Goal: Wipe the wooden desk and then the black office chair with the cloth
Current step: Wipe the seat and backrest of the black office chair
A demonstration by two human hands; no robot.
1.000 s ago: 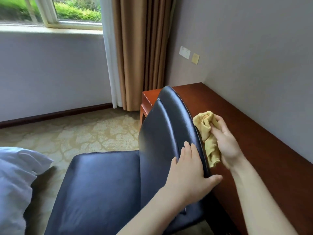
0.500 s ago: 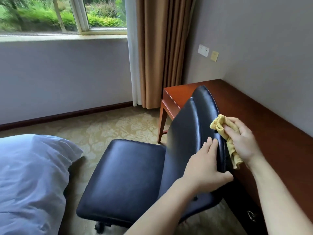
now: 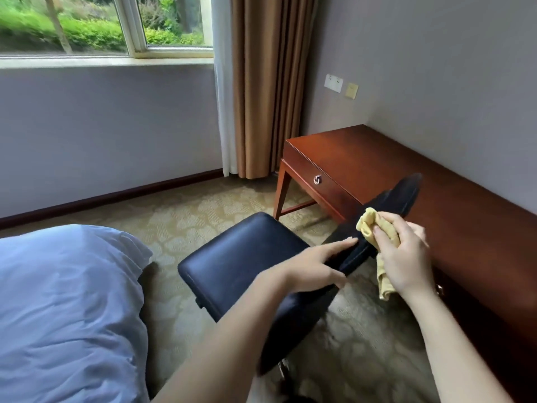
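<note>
Black office chair: padded, glossy. Stands on carpet btw bed and desk. Seat is on the side away from the desk. Backrest is nearest the desk front, its far end blurred. Base under seat mostly hidden, blurred.

Cloth: yellow, soft, crumpled. Bunched in right grip, whose fingers curl tight round it. Bunched end sits on the backrest's edge, just beyond the left fingertips. Loose tail hangs below the palm, btw chair and desk front.

Left grip: on the backrest's near end. Fingers lie straight along the front face and the thumb goes round the edge on the other side, so the backrest is held btw them. Forearm crosses over the seat's near corner.

Desk: red-brown wood, polished, long, set against the right wall. Drawer w/ metal ring pull at far end, slim legs below it. 2nd metal pull partly seen just beside the right wrist.

Misc:
- Bed, lower left, w/ pale blue cover, rumpled.
- Carpet is beige, patterned.
- Tan curtain in the corner, w/ white sheer beside it.
- Window, white frame, greenery outside.
- White socket plate and small yellow plate on the wall above the desk's far end.
</note>
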